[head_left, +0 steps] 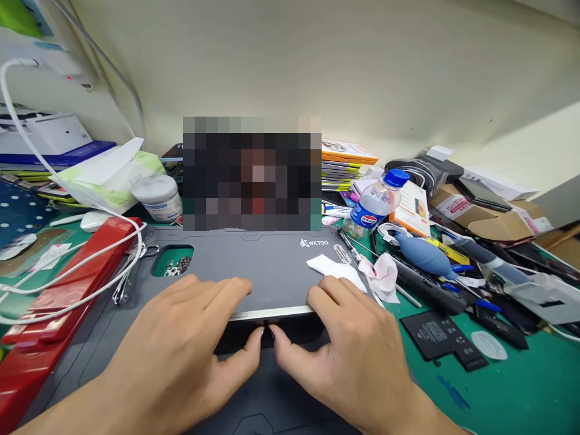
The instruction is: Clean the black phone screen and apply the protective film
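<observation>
My left hand (190, 338) and my right hand (348, 338) grip a phone (281, 313) between them, fingers over its far side and thumbs on the near side. The phone is tilted, so mainly its pale silver edge and part of a black face below it show. Both thumb tips press close together near the middle of that black face. Much of the phone is hidden behind my hands. It is held over a dark grey work mat (254, 266) with a cutout tray (174, 263) holding small metal parts. A white tissue (333, 269) lies beyond my right hand.
A red plastic case (86, 266) and looping white cable flank the left. To the right are a plastic bottle (374, 202), a blue air blower (426, 255), a black phone battery (441, 338) and scattered tools. A jar (158, 199) stands behind; a pixelated block covers the back centre.
</observation>
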`<state>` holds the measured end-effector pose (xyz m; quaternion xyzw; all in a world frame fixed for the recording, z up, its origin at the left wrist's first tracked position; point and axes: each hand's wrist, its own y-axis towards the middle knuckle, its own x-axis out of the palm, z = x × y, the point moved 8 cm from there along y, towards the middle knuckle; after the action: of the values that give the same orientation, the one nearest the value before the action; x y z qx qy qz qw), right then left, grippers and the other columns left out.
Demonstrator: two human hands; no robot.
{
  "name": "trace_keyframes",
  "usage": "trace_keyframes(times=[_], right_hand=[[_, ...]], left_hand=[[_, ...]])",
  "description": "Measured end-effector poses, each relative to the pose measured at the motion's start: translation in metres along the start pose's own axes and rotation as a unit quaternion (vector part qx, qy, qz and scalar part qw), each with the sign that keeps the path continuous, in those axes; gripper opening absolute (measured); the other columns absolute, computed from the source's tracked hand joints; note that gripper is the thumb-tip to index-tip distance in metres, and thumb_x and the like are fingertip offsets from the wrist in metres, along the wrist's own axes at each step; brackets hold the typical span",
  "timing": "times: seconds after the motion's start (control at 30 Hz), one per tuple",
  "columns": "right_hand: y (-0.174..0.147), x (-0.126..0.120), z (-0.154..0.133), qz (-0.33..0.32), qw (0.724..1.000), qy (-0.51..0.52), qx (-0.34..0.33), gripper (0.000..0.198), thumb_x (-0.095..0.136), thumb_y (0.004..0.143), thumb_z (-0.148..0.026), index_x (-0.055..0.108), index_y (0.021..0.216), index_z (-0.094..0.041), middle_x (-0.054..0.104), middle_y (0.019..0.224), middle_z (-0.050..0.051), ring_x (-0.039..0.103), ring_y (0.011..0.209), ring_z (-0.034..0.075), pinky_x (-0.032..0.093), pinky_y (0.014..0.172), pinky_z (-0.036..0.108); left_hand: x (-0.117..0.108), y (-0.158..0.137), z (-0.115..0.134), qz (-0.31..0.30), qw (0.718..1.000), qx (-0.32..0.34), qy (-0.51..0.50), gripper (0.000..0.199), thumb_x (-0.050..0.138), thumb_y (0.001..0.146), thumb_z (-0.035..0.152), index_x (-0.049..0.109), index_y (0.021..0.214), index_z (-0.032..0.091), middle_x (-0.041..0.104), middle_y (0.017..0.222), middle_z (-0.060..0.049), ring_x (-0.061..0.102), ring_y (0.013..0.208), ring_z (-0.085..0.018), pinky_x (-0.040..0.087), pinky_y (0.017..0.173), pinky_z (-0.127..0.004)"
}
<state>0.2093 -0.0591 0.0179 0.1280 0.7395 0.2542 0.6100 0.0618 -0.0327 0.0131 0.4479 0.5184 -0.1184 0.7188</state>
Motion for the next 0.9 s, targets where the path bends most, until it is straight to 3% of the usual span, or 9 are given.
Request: trace_keyframes(times=[0.4,0.57,0.9], right_hand=[[-0.001,0.004,0.007,-0.04,0.997,0.068,0.008,0.022,0.069,0.081,-0.036,0.066,0.066,-0.02,0.064,0.071,0.003,0.064,0.07,0.021,0.046,0.06,0.031],[-0.001,-0.002,0.008,-0.017,0.997,0.072,-0.014,0.025,0.066,0.08,-0.032,0.058,0.06,-0.021,0.06,0.066,0.001,0.056,0.061,0.016,0.041,0.055,0.028],[0.004,0.003,0.017,-0.05,0.988,0.141,-0.032,0.024,0.061,0.083,-0.026,0.059,0.06,-0.02,0.057,0.064,0.0,0.051,0.06,0.015,0.04,0.056,0.028]], left_hand=[[-0.005,0.0,-0.006,-0.014,1.0,-0.009,-0.017,0.013,0.046,0.096,0.027,0.05,0.109,0.025,0.067,0.063,0.006,0.069,0.053,-0.021,0.051,0.052,-0.035],[-0.006,-0.001,-0.009,-0.022,0.999,-0.009,-0.034,0.015,0.046,0.096,0.024,0.05,0.11,0.025,0.068,0.063,0.007,0.067,0.051,-0.02,0.055,0.057,-0.036],[-0.004,-0.005,-0.021,-0.053,0.995,-0.014,-0.079,0.02,0.05,0.093,0.024,0.051,0.113,0.028,0.071,0.067,0.008,0.067,0.052,-0.018,0.054,0.052,-0.03]])
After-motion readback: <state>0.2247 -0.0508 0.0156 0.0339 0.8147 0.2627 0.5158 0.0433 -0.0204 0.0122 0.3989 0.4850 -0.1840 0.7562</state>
